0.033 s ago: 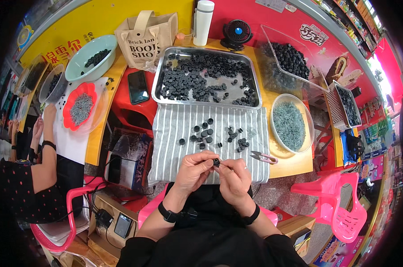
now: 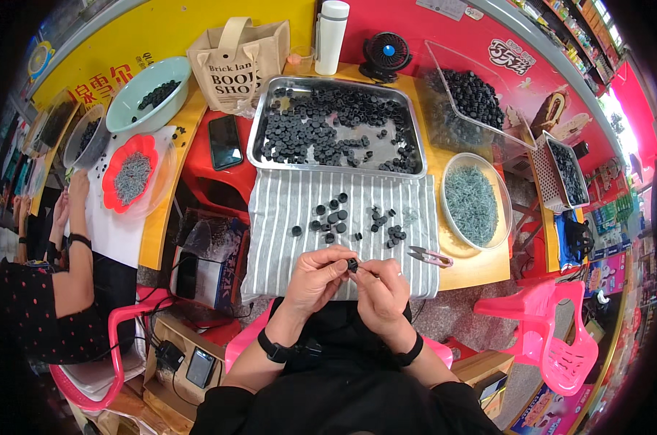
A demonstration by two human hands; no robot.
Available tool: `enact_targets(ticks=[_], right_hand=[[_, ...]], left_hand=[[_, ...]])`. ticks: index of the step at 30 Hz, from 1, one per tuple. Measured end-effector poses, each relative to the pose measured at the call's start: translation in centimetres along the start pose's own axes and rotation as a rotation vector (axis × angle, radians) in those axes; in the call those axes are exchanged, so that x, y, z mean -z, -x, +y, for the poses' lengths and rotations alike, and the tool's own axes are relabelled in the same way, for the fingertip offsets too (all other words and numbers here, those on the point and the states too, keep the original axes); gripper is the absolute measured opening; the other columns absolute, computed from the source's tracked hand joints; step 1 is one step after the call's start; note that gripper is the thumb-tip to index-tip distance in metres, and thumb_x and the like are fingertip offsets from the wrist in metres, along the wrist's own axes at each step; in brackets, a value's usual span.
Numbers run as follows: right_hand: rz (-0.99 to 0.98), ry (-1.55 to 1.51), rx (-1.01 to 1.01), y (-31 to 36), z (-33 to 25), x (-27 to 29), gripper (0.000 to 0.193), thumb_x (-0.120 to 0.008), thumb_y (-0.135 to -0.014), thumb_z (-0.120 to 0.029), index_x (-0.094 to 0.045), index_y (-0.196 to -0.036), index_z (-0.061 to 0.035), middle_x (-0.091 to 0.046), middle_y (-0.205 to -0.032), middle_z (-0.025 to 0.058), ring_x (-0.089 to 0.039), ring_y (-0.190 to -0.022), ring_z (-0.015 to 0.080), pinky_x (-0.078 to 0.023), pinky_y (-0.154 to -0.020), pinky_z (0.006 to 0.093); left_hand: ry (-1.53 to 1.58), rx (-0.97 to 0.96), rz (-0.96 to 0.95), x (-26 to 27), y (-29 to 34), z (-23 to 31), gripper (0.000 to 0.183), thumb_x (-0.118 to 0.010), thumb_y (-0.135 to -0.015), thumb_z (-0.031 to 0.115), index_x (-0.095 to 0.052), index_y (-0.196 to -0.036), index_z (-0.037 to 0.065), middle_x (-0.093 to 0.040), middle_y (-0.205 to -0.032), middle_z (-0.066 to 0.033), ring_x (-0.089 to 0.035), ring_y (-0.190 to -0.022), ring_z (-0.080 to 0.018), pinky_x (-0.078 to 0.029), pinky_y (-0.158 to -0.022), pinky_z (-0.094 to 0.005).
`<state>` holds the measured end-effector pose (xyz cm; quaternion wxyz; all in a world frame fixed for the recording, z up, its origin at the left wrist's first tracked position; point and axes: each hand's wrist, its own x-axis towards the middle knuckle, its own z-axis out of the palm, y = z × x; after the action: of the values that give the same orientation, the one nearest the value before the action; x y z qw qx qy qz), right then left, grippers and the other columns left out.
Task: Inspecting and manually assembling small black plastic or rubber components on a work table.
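Over the near edge of a grey-and-white striped cloth [image 2: 270, 246], my left hand [image 2: 315, 281] pinches a small black round cap [image 2: 352, 264] between thumb and fingers. My right hand [image 2: 383, 293] meets it there, its thumb and fingertips closed at the cap's right side. Whatever those right fingertips hold is too small to make out. Loose black caps [image 2: 334, 217] lie in a group just beyond my hands, with smaller black pieces [image 2: 396, 236] to their right. Thread snips [image 2: 431, 256] with a pinkish handle rest right of my right hand.
Beyond the cloth stands a metal tray [image 2: 336, 168] of black caps. A round tub [image 2: 504, 217] of greyish-green small pieces is at right, a clear bin [image 2: 444, 94] of black parts behind it. A phone [image 2: 225, 142] lies left. A co-worker's hand [image 2: 78, 190] is at far left.
At the far left the co-worker's near hand has shifted slightly. My own hands and the cap show no visible movement.
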<state>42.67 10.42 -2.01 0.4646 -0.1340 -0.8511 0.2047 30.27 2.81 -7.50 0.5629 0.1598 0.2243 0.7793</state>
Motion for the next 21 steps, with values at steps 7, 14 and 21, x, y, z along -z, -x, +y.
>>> enact_targets(ticks=[7, 14, 21], right_hand=[[-0.016, 0.029, 0.038, 0.22, 0.22, -0.2, 0.025, -0.071, -0.063, 0.011, -0.065, -0.086, 0.0044, -0.061, -0.086, 0.0132, -0.055, -0.066, 0.0259, -0.043, -0.051, 0.0328], [-0.021, 0.032, 0.036, -0.01, -0.06, -0.22, 0.025, -0.071, -0.062, 0.012, -0.065, -0.085, 0.0043, -0.061, -0.086, 0.0131, -0.054, -0.066, 0.0258, -0.043, -0.052, 0.0331], [-0.006, 0.029, 0.038, -0.14, -0.23, -0.46, 0.025, -0.07, -0.061, 0.012, -0.063, -0.084, 0.0043, -0.06, -0.085, 0.0131, -0.054, -0.067, 0.0262, -0.043, -0.053, 0.0333]], left_hand=[[-0.067, -0.019, -0.005, -0.03, 0.09, 0.03, 0.017, -0.06, -0.093, 0.002, -0.067, -0.107, -0.005, -0.061, -0.105, -0.0113, -0.061, -0.086, -0.0143, -0.052, -0.072, -0.0224], [-0.103, -0.024, -0.003, -0.14, 0.12, 0.18, 0.017, -0.058, -0.094, 0.003, -0.067, -0.106, -0.005, -0.06, -0.106, -0.0118, -0.061, -0.087, -0.0146, -0.052, -0.073, -0.0232], [-0.087, -0.042, -0.004, -0.25, 0.13, 0.23, 0.017, -0.058, -0.094, 0.003, -0.067, -0.106, -0.006, -0.06, -0.106, -0.0118, -0.061, -0.086, -0.0146, -0.052, -0.073, -0.0233]])
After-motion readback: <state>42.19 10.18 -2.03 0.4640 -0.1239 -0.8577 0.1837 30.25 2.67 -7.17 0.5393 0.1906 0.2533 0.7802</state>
